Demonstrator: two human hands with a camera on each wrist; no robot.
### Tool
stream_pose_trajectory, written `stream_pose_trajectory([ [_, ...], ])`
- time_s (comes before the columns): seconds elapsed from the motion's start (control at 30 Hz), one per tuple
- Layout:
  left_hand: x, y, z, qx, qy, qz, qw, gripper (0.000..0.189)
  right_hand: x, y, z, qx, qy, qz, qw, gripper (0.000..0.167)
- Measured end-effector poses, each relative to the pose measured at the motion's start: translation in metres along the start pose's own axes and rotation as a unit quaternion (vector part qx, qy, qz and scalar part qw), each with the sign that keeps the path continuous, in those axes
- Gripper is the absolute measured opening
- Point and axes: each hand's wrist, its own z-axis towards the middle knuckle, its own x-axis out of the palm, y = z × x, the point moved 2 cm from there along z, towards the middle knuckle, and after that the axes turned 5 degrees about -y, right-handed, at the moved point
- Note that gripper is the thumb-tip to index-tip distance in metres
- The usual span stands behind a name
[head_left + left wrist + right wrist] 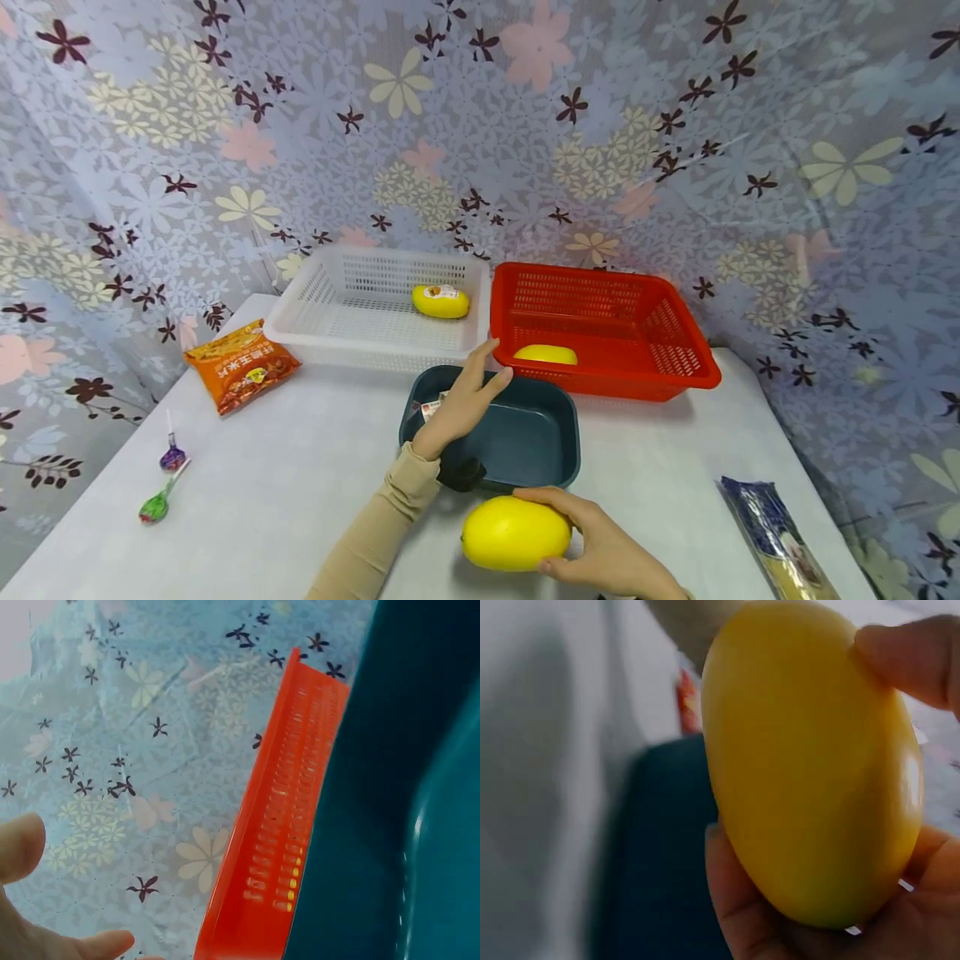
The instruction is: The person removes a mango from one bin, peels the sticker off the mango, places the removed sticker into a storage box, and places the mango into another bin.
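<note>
Starting at your far left: a purple lollipop (172, 457) and a green lollipop (154, 507) on the counter (300, 458), then an orange snack bag (243, 367). Next, a white basket (367, 321) with a labelled yellow fruit (441, 302) inside. Your left hand (462, 404) is over the teal bin (525, 437), fingers straight, thumb wide. The big yellow fruit (516, 534) is at the bin's near side, your right hand's (603, 542) fingers curled round it. Then a red basket (622, 346) with something yellow (546, 354) in it, and a long packet (780, 542) far right.

Head: we look forward-down across the counter (322, 450); left wrist, close over teal bin (352, 825); right, tightest on yellow melon (817, 765); all share bin.
</note>
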Motion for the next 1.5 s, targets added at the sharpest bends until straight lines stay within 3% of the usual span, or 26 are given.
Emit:
stream_pose_trajectory([
  [0.17, 0.018, 0.0, 0.011, -0.024, -0.03, -0.016, 0.9991, 0.075, -0.027, 0.006, -0.01, -0.064, -0.064, -0.022, 0.9957, 0.059],
  [0.4, 0.034, -0.006, 0.017, -0.035, -0.052, -0.029, 0.9976, 0.08, -0.069, -0.002, -0.01, -0.072, -0.167, -0.061, 0.9815, 0.061],
  [0.5, 0.036, -0.006, 0.018, -0.043, -0.049, -0.017, 0.9977, 0.085, -0.099, -0.003, -0.002, -0.074, -0.199, -0.056, 0.9755, 0.061],
  [0.67, 0.034, -0.002, 0.019, -0.054, -0.035, -0.008, 0.9979, 0.09, -0.153, 0.005, 0.03, -0.051, -0.224, -0.03, 0.9728, 0.06],
  [0.83, 0.033, 0.0, 0.018, -0.055, -0.029, -0.005, 0.998, 0.088, -0.194, 0.01, 0.071, -0.002, -0.223, -0.036, 0.9741, 0.064],
  [1.0, 0.032, 0.001, 0.019, -0.046, -0.037, -0.009, 0.9982, 0.083, -0.214, 0.007, 0.114, 0.03, -0.195, -0.053, 0.979, 0.069],
  [1.3, 0.029, 0.008, 0.021, -0.033, -0.052, -0.025, 0.9978, 0.058, -0.213, -0.009, 0.177, 0.074, -0.153, -0.075, 0.9826, 0.072],
  [1.5, 0.028, 0.01, 0.022, -0.033, -0.053, -0.031, 0.9976, 0.053, -0.207, -0.02, 0.202, 0.11, -0.12, -0.09, 0.9826, 0.068],
])
